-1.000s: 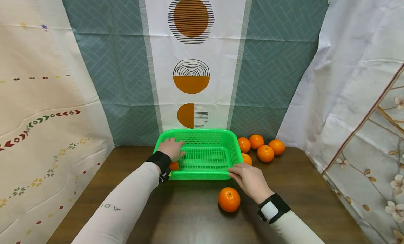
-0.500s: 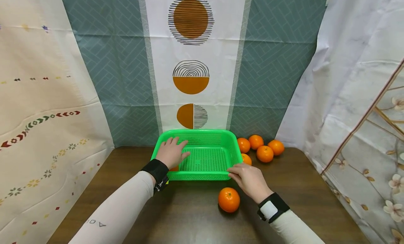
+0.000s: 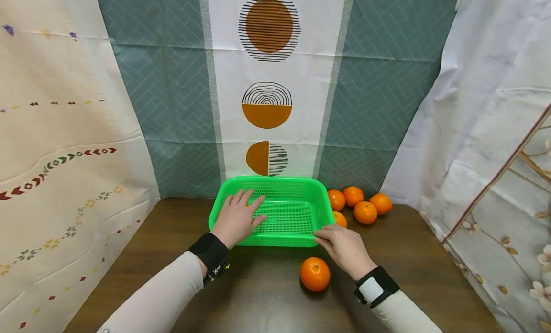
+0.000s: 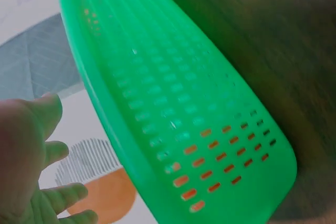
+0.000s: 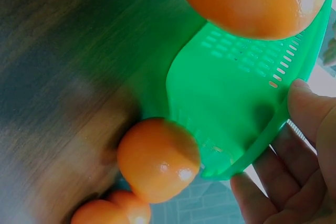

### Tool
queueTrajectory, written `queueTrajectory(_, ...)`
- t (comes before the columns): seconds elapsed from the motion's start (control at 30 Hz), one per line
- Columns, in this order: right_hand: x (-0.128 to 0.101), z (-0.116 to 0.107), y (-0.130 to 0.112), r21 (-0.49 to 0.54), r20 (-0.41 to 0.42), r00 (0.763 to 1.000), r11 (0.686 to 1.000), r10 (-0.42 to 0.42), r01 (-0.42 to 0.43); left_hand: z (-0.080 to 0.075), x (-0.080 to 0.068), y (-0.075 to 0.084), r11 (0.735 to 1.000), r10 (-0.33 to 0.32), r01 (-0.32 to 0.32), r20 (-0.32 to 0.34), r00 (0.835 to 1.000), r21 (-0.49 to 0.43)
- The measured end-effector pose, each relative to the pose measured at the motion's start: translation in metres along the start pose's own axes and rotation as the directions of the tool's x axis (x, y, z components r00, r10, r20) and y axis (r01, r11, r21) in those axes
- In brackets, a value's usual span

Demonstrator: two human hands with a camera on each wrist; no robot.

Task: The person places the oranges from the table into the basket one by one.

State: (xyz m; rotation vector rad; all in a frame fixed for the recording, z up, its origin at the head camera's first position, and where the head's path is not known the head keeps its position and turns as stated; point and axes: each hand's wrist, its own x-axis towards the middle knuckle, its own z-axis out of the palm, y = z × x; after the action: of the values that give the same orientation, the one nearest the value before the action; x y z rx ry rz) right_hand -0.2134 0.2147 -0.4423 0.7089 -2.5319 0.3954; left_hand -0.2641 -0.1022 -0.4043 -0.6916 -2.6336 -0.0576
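The right grip [image 3: 342,247] pinches the green plastic basket [image 3: 284,240] by its near right corner, apparently to steady it on the worktop [image 3: 254,294], while the left grip [image 3: 236,218], spread and grasping nothing, is over its left side, a mandarin [image 3: 315,274] in front

A dark brown wooden table [image 3: 422,261] shows its grain, with a soft shine toward the near side. Behind it hangs a creased backdrop [image 3: 172,98] in grey-green herringbone, its white middle strip [image 3: 230,108] printed with three round motifs [image 3: 267,115] in ochre and black lines, one above another. A cream cloth [image 3: 56,132] on the left carries rows of small flowers and chevrons; a whitish cloth [image 3: 478,141] on the right bears blossoms and brown branches. The pale sliver [image 3: 459,0] near the top right is perhaps an edge of wall.
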Motion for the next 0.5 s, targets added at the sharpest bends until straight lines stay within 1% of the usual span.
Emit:
queueTrajectory(0.17, -0.002, -0.001, 0.001, -0.005, -0.006, 1.000, 1.000, 0.007, -0.007, -0.004, -0.010, 0.013, 0.998, 0.056, -0.057, -0.059, 0.997, -0.015)
queueTrajectory(0.33, -0.002, 0.000, 0.001, -0.008, -0.003, 1.000, 1.000, 0.006, -0.006, -0.005, -0.021, 0.025, 0.995, 0.095, -0.098, -0.107, 0.990, -0.021)
queueTrajectory(0.5, -0.003, 0.001, 0.001, -0.010, -0.012, 1.000, 1.000, -0.014, 0.014, -0.004, -0.032, 0.038, 0.990, 0.133, -0.138, -0.126, 0.983, -0.034)
